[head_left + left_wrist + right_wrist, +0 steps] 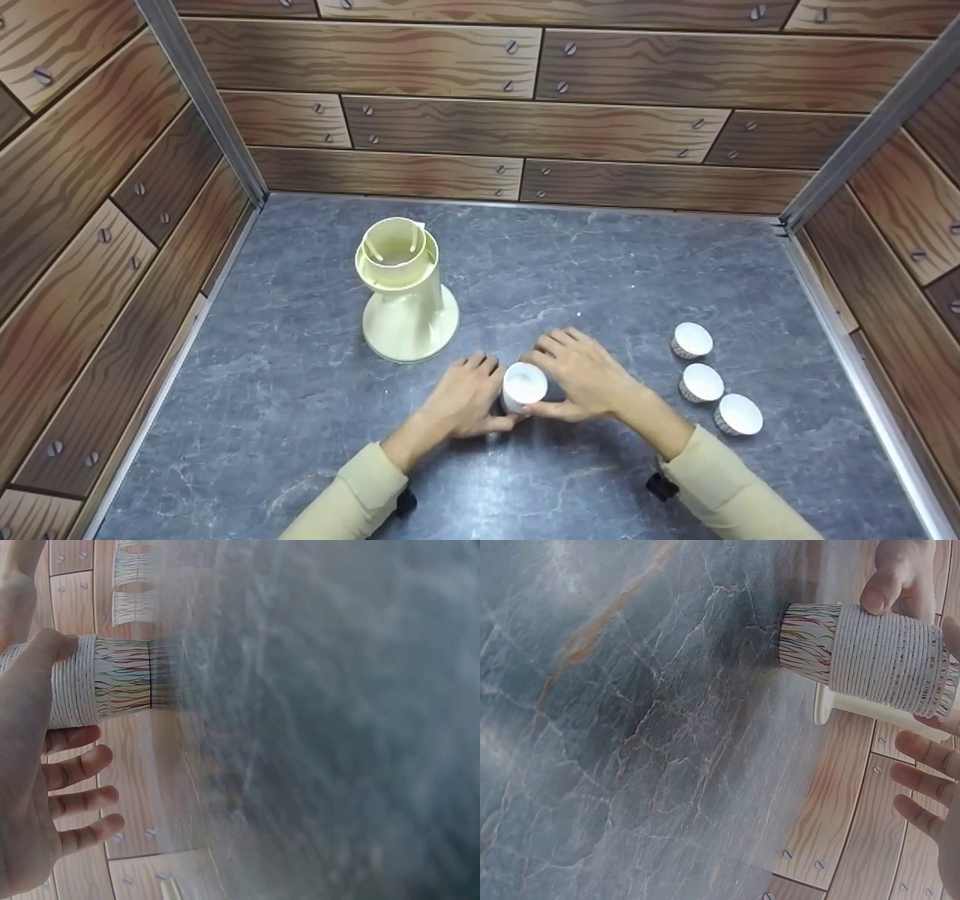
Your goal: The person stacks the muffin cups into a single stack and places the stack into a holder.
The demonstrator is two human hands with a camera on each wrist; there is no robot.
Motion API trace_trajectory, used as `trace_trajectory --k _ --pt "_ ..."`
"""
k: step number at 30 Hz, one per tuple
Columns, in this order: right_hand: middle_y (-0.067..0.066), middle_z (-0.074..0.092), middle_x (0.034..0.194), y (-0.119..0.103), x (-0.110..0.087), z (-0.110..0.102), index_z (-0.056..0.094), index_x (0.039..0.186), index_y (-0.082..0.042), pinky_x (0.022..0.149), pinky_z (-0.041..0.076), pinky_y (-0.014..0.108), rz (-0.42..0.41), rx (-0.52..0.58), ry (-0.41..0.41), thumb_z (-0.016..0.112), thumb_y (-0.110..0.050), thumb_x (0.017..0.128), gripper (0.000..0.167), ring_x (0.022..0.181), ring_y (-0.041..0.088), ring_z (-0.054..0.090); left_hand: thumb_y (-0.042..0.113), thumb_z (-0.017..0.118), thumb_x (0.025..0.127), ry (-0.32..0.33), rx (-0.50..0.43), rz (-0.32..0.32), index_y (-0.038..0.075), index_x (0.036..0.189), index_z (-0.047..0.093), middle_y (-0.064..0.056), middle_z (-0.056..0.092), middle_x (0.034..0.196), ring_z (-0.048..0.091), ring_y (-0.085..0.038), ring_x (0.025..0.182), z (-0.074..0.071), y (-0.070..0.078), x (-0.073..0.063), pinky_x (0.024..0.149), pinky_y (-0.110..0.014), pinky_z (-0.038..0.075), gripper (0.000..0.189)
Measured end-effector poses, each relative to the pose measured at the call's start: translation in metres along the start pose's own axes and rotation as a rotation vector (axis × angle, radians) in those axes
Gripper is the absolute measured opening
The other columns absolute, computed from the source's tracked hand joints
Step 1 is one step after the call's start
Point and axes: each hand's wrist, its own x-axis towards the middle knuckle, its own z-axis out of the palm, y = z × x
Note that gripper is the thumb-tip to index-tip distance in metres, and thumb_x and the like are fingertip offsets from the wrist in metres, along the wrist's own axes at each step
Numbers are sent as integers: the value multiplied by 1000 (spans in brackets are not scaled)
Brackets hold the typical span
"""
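A tall stack of nested paper cups (pixel 885 656), white with coloured wavy lines, stands upright on the table between both hands. Its white top cup (pixel 525 381) shows its open mouth in the head view. My left hand (pixel 466 397) grips the stack from the left, thumb on one side and index finger opposite, the other fingers spread. From the right, my right hand (pixel 585 375) pinches the top cup at its rim between thumb and fingers. In the right wrist view this cup's patterned side shows above the packed rims.
A pale yellow plastic stand (pixel 409 322) with a wide round base and a ringed, tube-like top stands behind and left of the hands. To the right, three single paper cups (pixel 702 383) sit mouth up in a row. Wood-patterned walls (pixel 450 64) enclose the grey marbled table (pixel 300 315).
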Motion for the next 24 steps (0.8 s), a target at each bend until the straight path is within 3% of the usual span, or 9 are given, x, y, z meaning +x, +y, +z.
trace_trajectory --k 8,24 --pt "-1 66 107 -1 -1 2 70 121 -22 87 52 40 11 15 -5 63 -75 89 62 100 20 62 75 62 87 53 -3 16 15 123 67 -3 71 111 64 -21 100 3 0 1 84 -35 59 70" --pt "-1 67 107 -1 -3 6 70 120 -21 87 52 40 4 -2 12 63 -75 89 63 103 21 63 76 60 87 48 9 16 15 123 67 -3 71 111 64 -21 101 3 0 0 84 -36 58 71"
